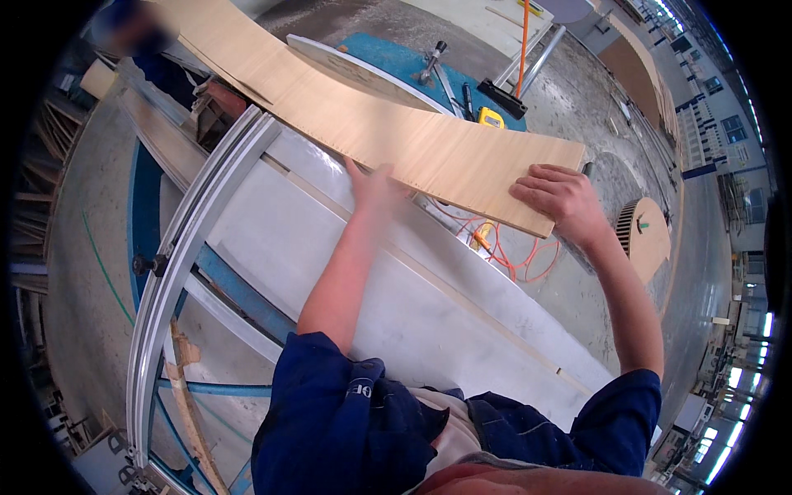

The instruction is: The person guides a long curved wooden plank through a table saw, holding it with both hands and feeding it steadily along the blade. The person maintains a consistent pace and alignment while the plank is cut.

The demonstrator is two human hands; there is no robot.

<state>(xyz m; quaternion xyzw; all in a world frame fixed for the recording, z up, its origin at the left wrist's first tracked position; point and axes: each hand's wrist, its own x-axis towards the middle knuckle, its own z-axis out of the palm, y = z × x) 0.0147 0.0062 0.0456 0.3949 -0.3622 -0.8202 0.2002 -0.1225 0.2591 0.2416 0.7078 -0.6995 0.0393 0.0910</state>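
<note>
A long pale wooden board (429, 148) spans the upper part of the head view, from the upper left to its cut end on the right. It looks bowed, though the lens bends edges here. My right hand (557, 198) is closed round that end, fingers on top of the board. Under the middle of the board, at its near edge, my left hand (375, 186) reaches up. It is smeared, and its fingers are partly hidden by the board, so its grip cannot be made out.
Beneath lies a pale grey machine table (330, 272) with a curved-looking metal rail (177, 223). Beyond the board, a blue surface bears a yellow tape measure (491, 118) and a clamp (432, 62). An orange hose (516, 268) lies at right. Another person (136, 33) stands upper left.
</note>
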